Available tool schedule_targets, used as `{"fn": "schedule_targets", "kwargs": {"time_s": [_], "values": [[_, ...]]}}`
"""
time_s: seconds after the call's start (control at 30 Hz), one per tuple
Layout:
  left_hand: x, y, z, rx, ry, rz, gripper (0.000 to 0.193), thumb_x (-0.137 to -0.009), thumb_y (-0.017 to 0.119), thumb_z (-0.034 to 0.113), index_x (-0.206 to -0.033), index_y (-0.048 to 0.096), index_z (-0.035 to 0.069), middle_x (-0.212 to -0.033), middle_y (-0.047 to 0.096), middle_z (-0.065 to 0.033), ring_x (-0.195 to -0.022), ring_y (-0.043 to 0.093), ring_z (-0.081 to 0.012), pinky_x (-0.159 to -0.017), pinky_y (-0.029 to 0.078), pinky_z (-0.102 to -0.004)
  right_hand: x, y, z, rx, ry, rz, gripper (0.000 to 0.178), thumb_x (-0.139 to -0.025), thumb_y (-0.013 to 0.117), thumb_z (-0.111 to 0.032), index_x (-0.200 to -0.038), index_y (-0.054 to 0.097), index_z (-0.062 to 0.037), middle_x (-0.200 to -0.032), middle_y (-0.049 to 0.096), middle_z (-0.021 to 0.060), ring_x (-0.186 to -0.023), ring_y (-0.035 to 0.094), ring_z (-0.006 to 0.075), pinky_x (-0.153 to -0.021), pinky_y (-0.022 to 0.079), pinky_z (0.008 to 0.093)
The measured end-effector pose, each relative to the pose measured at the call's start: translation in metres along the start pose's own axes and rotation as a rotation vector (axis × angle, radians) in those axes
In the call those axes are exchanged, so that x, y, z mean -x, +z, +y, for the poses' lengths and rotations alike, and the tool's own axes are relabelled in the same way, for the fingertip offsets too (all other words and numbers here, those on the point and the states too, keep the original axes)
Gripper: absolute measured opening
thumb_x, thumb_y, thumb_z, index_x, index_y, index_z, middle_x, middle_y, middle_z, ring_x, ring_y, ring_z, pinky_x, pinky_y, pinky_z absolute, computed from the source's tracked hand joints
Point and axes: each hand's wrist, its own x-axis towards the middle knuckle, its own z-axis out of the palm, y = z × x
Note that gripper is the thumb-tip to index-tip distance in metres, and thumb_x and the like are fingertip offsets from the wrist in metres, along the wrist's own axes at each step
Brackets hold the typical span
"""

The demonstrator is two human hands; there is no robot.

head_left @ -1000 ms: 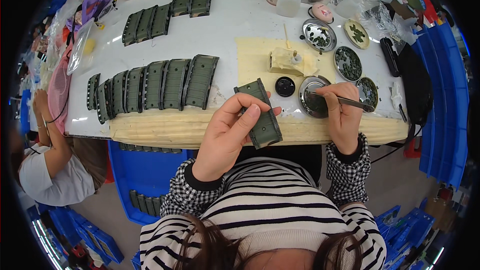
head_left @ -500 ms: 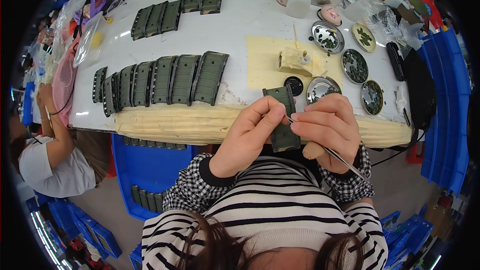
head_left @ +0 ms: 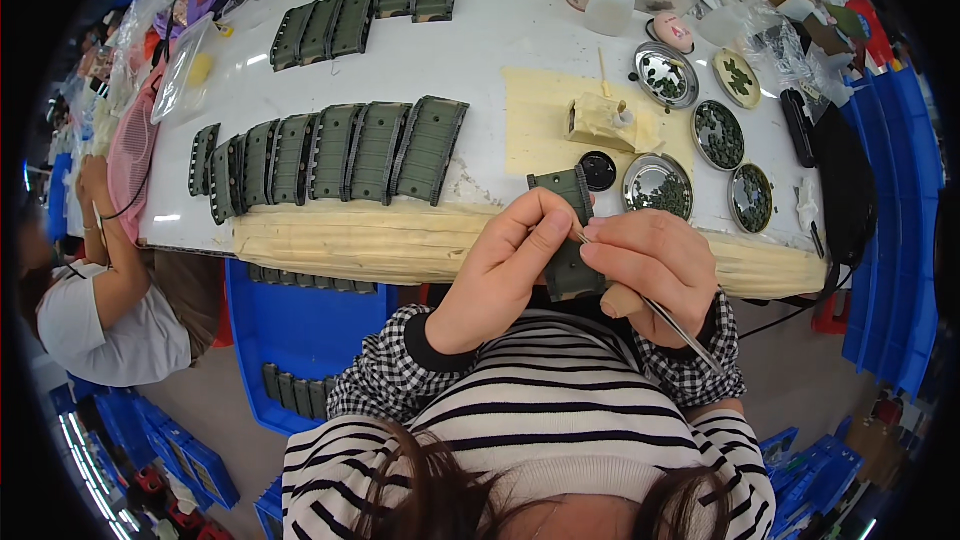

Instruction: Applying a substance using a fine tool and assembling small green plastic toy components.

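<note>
In front of my chest, my left hand (head_left: 503, 272) grips a curved dark green panel (head_left: 572, 275), thumb and forefinger pinched together at its middle. My right hand (head_left: 657, 262) is closed round slim metal tweezers (head_left: 682, 334). The tweezers' tip meets the left thumb and forefinger over the panel; any small piece between them is too small to make out. A tan cover (head_left: 622, 301) wraps one digit of the right hand. Just beyond the hands are a small black round dish (head_left: 597, 171) and a metal dish (head_left: 631, 178) with small dark green pieces.
Similar green panels (head_left: 337, 152) stand in a row at left, with more panels (head_left: 322, 28) behind. Other round dishes (head_left: 718, 133) of green bits are at right, by a cream-wrapped block (head_left: 600, 126). Padding (head_left: 360, 245) lines the table edge. A blue bin (head_left: 300, 340) sits below; another person (head_left: 120, 320) is at left.
The table view has shifted slightly to the right. The right hand and tweezers have tilted a little; both grips stay the same.
</note>
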Motion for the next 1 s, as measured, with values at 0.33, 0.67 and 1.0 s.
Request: {"fn": "schedule_targets", "kwargs": {"time_s": [0.33, 0.67, 1.0], "values": [[0.001, 0.005, 0.005, 0.091, -0.028, 0.091, 0.021, -0.104, 0.045, 0.022, -0.101, 0.054, 0.004, -0.131, 0.053, -0.0148, -0.114, 0.053, -0.015, -0.099, 0.043, -0.0319, 0.008, 0.003, -0.008, -0.244, 0.29, 0.125, 0.02, -0.093, 0.06, -0.012, -0.105, 0.067, 0.0019, -0.096, 0.068, 0.0159, -0.083, 0.066, 0.0248, -0.075, 0.053, 0.0316], [0.001, -0.002, -0.004, -0.073, 0.103, 0.091, 0.017, -0.102, 0.05, 0.02, -0.101, 0.056, 0.004, -0.132, 0.053, -0.0149, -0.111, 0.054, -0.0133, -0.097, 0.044, -0.0297, 0.008, 0.009, -0.004, -0.389, 0.375, 0.22, 0.027, -0.098, 0.054, -0.019, -0.099, 0.067, 0.0042, -0.094, 0.068, 0.0151, -0.084, 0.063, 0.0225, -0.077, 0.049, 0.0316], [0.001, -0.002, -0.005, -0.227, 0.162, 0.137, 0.015, -0.101, 0.051, 0.015, -0.101, 0.058, 0.003, -0.133, 0.053, -0.0183, -0.114, 0.053, -0.0137, -0.099, 0.041, -0.0292, 0.007, 0.01, -0.006, -0.4, 0.409, 0.214, 0.027, -0.1, 0.052, -0.018, -0.097, 0.068, 0.0038, -0.094, 0.069, 0.0135, -0.083, 0.062, 0.02, -0.077, 0.048, 0.0302]]}}
